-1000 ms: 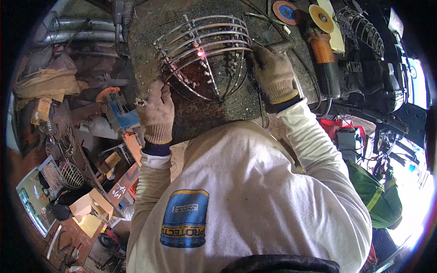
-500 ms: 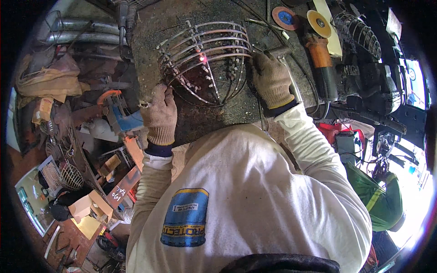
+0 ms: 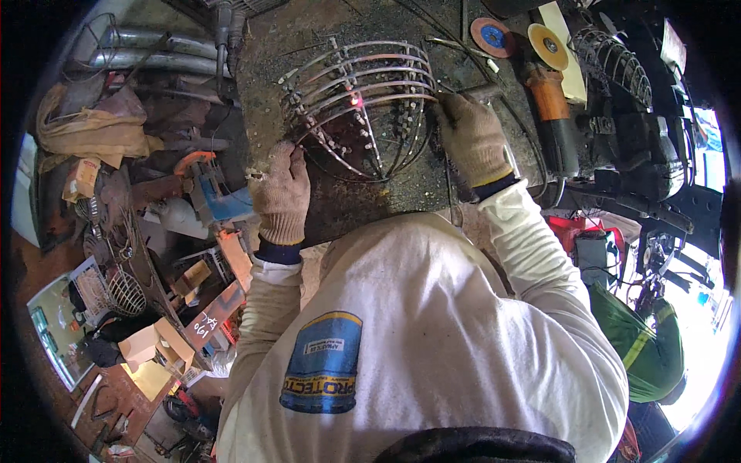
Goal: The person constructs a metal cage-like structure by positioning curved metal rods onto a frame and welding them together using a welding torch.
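A curved wire cage of bent metal rods lies on the dark workbench. Lumpy weld beads dot its uprights, and one spot near the middle glows red. My left hand, in a tan knit glove, pinches the cage's near left side with thumb and fingers. On the right end of the rods, my right hand, gloved the same way, is closed; its fingertips are partly hidden behind the palm.
Right of the cage lies an orange-and-black angle grinder with a yellowish disc. Beside it are a loose orange-blue disc, cables and another wire cage. Metal tubes, cloth and cardboard boxes crowd the left.
The whole view has shifted slightly, so everything appears a little further right and lower. Both hands keep their places on the cage, and the glowing spot persists.
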Demonstrator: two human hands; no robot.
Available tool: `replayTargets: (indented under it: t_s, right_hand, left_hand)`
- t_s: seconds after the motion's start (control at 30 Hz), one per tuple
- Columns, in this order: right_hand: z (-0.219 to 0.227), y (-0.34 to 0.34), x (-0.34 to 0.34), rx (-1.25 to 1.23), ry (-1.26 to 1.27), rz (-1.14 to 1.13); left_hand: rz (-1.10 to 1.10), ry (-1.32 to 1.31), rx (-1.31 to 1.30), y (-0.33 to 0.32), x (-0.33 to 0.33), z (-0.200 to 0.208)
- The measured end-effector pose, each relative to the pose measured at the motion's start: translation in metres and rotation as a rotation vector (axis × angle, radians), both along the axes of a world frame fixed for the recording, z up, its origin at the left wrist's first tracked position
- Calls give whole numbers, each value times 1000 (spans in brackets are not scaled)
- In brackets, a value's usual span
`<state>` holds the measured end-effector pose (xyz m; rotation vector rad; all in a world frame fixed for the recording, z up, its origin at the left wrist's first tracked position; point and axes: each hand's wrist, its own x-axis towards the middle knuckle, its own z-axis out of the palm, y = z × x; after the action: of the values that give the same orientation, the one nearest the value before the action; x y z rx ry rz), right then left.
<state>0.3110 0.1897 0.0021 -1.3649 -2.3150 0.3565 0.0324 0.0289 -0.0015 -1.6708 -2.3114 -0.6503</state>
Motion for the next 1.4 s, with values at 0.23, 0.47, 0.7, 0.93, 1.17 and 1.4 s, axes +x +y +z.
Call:
replayTargets:
  t_s: [0.23, 0.47, 0.7, 0.93, 1.17, 1.4]
  right_hand:
    - [19, 0, 6, -32, -33, 60]
    - [14, 6, 4, -65, -125, 88]
    - [12, 6, 4, -64, -166, 85]
    - [24, 2, 6, -114, 0, 86]
    - [52, -69, 18, -461, -251, -39]
    - [34, -73, 12, -476, -294, -130]
  left_hand:
    - [53, -51, -42, -4, 3, 21]
    - [67, -80, -94, -5, 3, 10]
    - [-4, 82, -28, 1, -5, -4]
    - [6, 97, -33, -3, -12, -9]
    - [-9, -252, 65, -33, -14, -22]
    - [-47, -598, 24, -37, 6, -10]
